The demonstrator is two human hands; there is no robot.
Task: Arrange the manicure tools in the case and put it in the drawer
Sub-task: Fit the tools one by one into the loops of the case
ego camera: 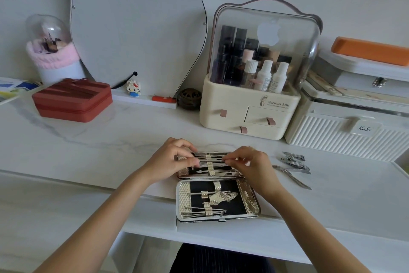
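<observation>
Case (218,200) open on table (88,151); left hand (174,162) and right hand (250,166) pinch tools in far half. Clippers (293,158) outside, risk: forgotten, or thin tools slip loops.

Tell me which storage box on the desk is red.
The zipped red case at far left, below the brush holder; the cosmetic organizer and ribbed box are cream and white.
</observation>
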